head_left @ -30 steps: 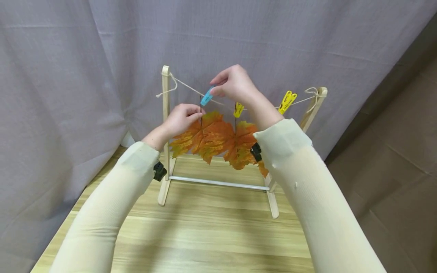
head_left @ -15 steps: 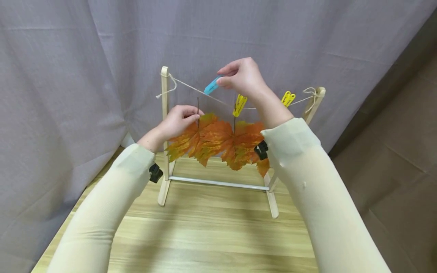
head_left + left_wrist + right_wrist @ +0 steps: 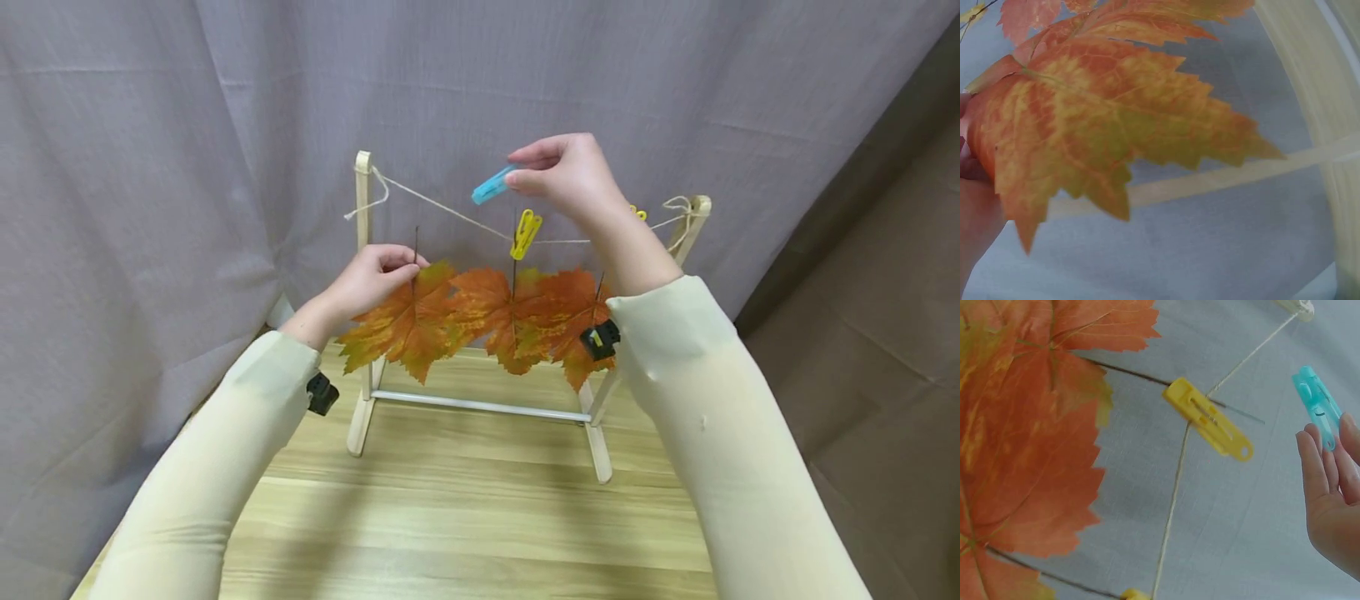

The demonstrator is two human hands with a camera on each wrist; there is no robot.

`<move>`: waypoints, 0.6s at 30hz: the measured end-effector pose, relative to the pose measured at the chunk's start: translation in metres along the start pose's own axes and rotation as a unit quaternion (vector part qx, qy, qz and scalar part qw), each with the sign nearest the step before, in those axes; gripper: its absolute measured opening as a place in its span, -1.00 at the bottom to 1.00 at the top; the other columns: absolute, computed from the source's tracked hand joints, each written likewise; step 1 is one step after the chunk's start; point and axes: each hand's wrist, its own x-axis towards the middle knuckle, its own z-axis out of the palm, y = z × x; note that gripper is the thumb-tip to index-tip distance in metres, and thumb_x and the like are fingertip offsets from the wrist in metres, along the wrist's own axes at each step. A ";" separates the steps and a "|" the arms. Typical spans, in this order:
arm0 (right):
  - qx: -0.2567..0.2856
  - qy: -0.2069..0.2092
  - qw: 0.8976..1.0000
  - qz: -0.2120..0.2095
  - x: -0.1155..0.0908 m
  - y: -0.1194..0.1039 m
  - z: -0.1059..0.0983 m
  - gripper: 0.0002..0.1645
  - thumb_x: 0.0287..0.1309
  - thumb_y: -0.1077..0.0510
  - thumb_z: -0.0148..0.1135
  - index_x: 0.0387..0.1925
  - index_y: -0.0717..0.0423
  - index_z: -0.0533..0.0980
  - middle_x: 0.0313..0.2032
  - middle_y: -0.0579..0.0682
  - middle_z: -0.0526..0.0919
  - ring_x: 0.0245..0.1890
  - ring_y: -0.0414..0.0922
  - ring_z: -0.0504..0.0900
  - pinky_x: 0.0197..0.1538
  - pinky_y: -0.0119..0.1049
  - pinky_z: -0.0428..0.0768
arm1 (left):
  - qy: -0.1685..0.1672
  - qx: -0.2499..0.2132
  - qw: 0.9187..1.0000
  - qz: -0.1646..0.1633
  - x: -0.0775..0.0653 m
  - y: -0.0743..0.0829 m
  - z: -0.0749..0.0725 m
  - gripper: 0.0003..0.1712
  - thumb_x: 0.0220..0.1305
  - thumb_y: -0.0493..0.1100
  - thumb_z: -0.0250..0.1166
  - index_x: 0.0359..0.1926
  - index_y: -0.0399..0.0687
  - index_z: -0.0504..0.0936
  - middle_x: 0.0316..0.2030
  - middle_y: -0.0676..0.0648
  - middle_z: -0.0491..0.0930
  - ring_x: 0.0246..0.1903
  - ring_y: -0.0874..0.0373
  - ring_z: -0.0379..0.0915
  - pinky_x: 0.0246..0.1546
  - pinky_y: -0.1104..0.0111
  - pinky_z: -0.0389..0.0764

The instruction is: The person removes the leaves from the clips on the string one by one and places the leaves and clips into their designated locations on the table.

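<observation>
The left hand (image 3: 367, 279) pinches a brown stem (image 3: 416, 242), maybe steadying its spiky orange leaf (image 3: 412, 333); toward two o'clock, the right hand (image 3: 573, 177) pinches a blue plastic peg (image 3: 491, 185).

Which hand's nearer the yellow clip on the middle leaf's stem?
Right. The right hand is above and right of the yellow clip; the left hand is farther away, left and lower.

Head view: we look forward and down over the rack (image 3: 480, 406). Wrist views, nearer, turned sideways: left, close on one leaf (image 3: 1110, 119); right, on a yellow peg (image 3: 1207, 419) our head view shares.
</observation>
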 end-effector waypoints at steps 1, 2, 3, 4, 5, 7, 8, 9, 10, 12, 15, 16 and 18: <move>0.005 0.000 1.000 0.003 -0.001 0.001 -0.002 -0.57 0.06 0.18 0.33 0.02 0.19 0.56 -0.45 -0.24 0.64 -0.41 -0.36 0.65 0.01 -0.35 0.55 | 0.003 -0.003 1.000 -0.004 -0.001 -0.002 -0.001 -0.73 0.37 -0.19 0.07 -0.10 -0.27 0.60 -0.07 -0.20 0.61 -0.33 0.25 0.33 -0.29 0.47 0.38; 0.011 -0.001 1.000 0.004 -0.003 0.003 -0.004 -0.56 0.07 0.18 0.33 0.02 0.19 0.56 -0.45 -0.24 0.63 -0.42 -0.37 0.65 0.04 -0.33 0.55 | 0.006 -0.007 1.000 -0.006 -0.003 -0.003 -0.002 -0.73 0.37 -0.18 0.08 -0.10 -0.28 0.60 -0.06 -0.21 0.61 -0.33 0.26 0.34 -0.29 0.48 0.38; 0.011 -0.001 1.000 0.005 -0.004 0.004 -0.006 -0.56 0.07 0.17 0.33 0.03 0.18 0.55 -0.45 -0.25 0.63 -0.41 -0.36 0.65 0.05 -0.31 0.53 | 0.007 -0.010 1.000 -0.008 -0.004 -0.005 -0.003 -0.72 0.37 -0.17 0.08 -0.10 -0.28 0.60 -0.06 -0.21 0.61 -0.33 0.26 0.33 -0.29 0.48 0.37; 0.014 -0.002 1.000 0.007 -0.006 0.005 -0.008 -0.55 0.06 0.16 0.33 0.03 0.17 0.56 -0.46 -0.25 0.63 -0.42 -0.37 0.64 0.05 -0.31 0.52 | 0.009 -0.008 1.000 -0.008 -0.005 -0.007 -0.004 -0.71 0.37 -0.16 0.08 -0.10 -0.28 0.60 -0.06 -0.21 0.61 -0.33 0.27 0.34 -0.29 0.49 0.38; 0.014 -0.003 1.000 0.007 -0.008 0.007 -0.009 -0.54 0.05 0.15 0.34 0.03 0.17 0.56 -0.46 -0.26 0.62 -0.42 -0.37 0.62 0.05 -0.32 0.50 | 0.010 -0.008 1.000 -0.009 -0.007 -0.009 -0.005 -0.71 0.37 -0.15 0.08 -0.10 -0.28 0.61 -0.05 -0.21 0.61 -0.31 0.29 0.36 -0.27 0.50 0.39; 0.014 -0.006 1.000 0.003 -0.013 0.009 -0.011 -0.53 0.03 0.12 0.36 0.02 0.16 0.56 -0.46 -0.26 0.60 -0.38 -0.36 0.57 0.00 -0.35 0.46 | 0.012 -0.006 1.000 -0.011 -0.009 -0.013 -0.008 -0.69 0.38 -0.13 0.08 -0.09 -0.28 0.61 -0.04 -0.22 0.61 -0.28 0.31 0.39 -0.23 0.52 0.41; 0.015 -0.009 1.000 0.000 -0.015 0.011 -0.012 -0.53 0.02 0.11 0.36 0.01 0.16 0.56 -0.46 -0.25 0.59 -0.37 -0.34 0.57 -0.03 -0.37 0.46 | 0.012 -0.006 1.000 -0.012 -0.010 -0.016 -0.009 -0.69 0.38 -0.13 0.08 -0.09 -0.28 0.60 -0.03 -0.22 0.60 -0.26 0.32 0.39 -0.21 0.53 0.41; 0.016 -0.012 1.000 -0.001 -0.018 0.012 -0.013 -0.53 0.01 0.11 0.37 0.01 0.15 0.55 -0.45 -0.24 0.58 -0.36 -0.32 0.55 -0.06 -0.39 0.45 | 0.012 -0.005 1.000 -0.015 -0.012 -0.019 -0.011 -0.69 0.38 -0.13 0.08 -0.08 -0.28 0.60 -0.01 -0.21 0.60 -0.23 0.33 0.40 -0.19 0.54 0.41; 0.022 -0.017 1.000 -0.004 -0.020 0.014 -0.014 -0.53 0.01 0.11 0.37 0.00 0.15 0.55 -0.44 -0.23 0.57 -0.36 -0.31 0.54 -0.08 -0.43 0.47 | 0.013 -0.003 1.000 -0.015 -0.013 -0.021 -0.012 -0.69 0.38 -0.13 0.08 -0.08 -0.28 0.60 0.01 -0.21 0.59 -0.21 0.35 0.40 -0.18 0.56 0.41; 0.031 -0.029 0.999 -0.013 -0.026 0.017 -0.015 -0.53 0.02 0.13 0.35 0.01 0.18 0.53 -0.44 -0.24 0.58 -0.34 -0.32 0.55 -0.08 -0.46 0.50 | 0.013 -0.001 1.000 -0.018 -0.016 -0.026 -0.015 -0.69 0.37 -0.15 0.10 -0.06 -0.30 0.60 0.02 -0.23 0.59 -0.23 0.39 0.41 -0.19 0.59 0.42; 0.037 -0.051 0.998 -0.026 -0.034 0.024 -0.018 -0.55 0.05 0.17 0.31 0.02 0.20 0.52 -0.45 -0.27 0.63 -0.36 -0.34 0.59 -0.10 -0.48 0.54 | 0.016 0.006 1.000 -0.022 -0.021 -0.031 -0.019 -0.70 0.32 -0.19 0.15 -0.03 -0.31 0.60 -0.04 -0.26 0.61 -0.30 0.42 0.44 -0.24 0.60 0.45; 0.036 -0.058 0.997 -0.029 -0.036 0.026 -0.019 -0.56 0.06 0.19 0.30 0.02 0.21 0.51 -0.45 -0.28 0.64 -0.36 -0.35 0.59 -0.11 -0.50 0.54 | 0.016 0.009 1.000 -0.024 -0.023 -0.032 -0.020 -0.71 0.30 -0.21 0.17 -0.04 -0.31 0.60 -0.07 -0.27 0.62 -0.33 0.43 0.45 -0.26 0.60 0.47; 0.036 -0.070 0.996 -0.032 -0.042 0.031 -0.021 -0.57 0.06 0.21 0.28 0.02 0.24 0.51 -0.46 -0.31 0.66 -0.36 -0.38 0.60 -0.13 -0.53 0.53 | 0.016 0.013 0.999 -0.030 -0.027 -0.033 -0.022 -0.73 0.26 -0.24 0.21 -0.06 -0.32 0.60 -0.14 -0.27 0.64 -0.37 0.44 0.48 -0.27 0.60 0.49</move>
